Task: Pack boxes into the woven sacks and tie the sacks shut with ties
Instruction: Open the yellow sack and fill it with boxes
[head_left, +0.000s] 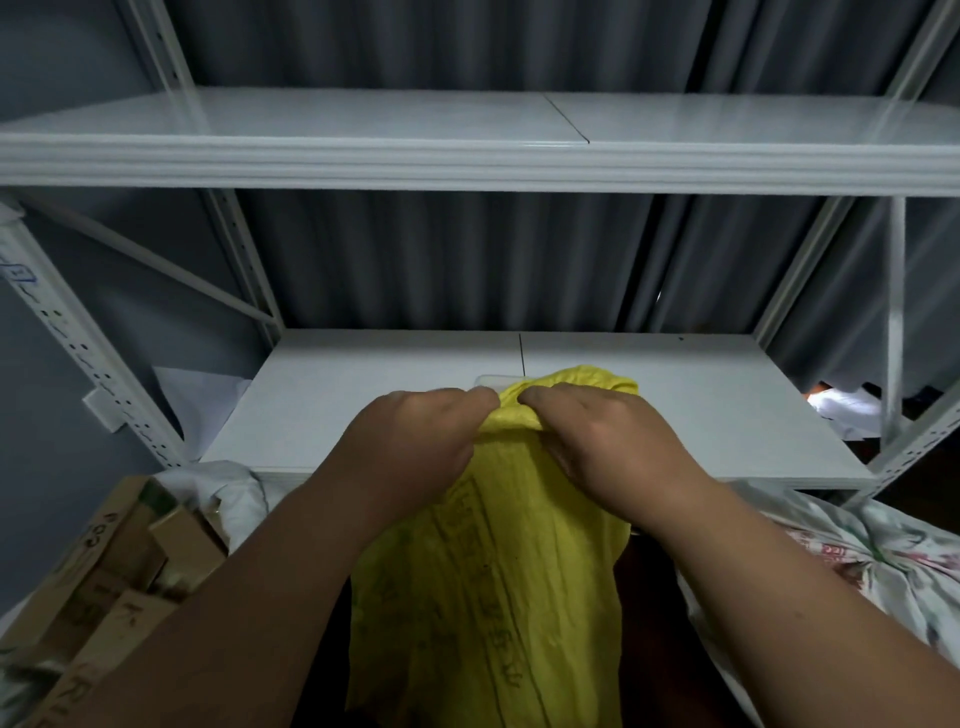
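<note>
Both hands, left hand (415, 441) and right hand (608, 441), squeeze the yellow sack's (493, 597) bunched top, fingers curled, maybe tightly, before the shelf (363, 395).

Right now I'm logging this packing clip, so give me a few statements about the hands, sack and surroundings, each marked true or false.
1. Both hands, left hand and right hand, grip the yellow sack at its gathered top. True.
2. The sack is blue. False: it is yellow.
3. Cardboard boxes lie at the lower left. True.
4. The upper shelf is stacked with boxes. False: no boxes show on it.
</note>
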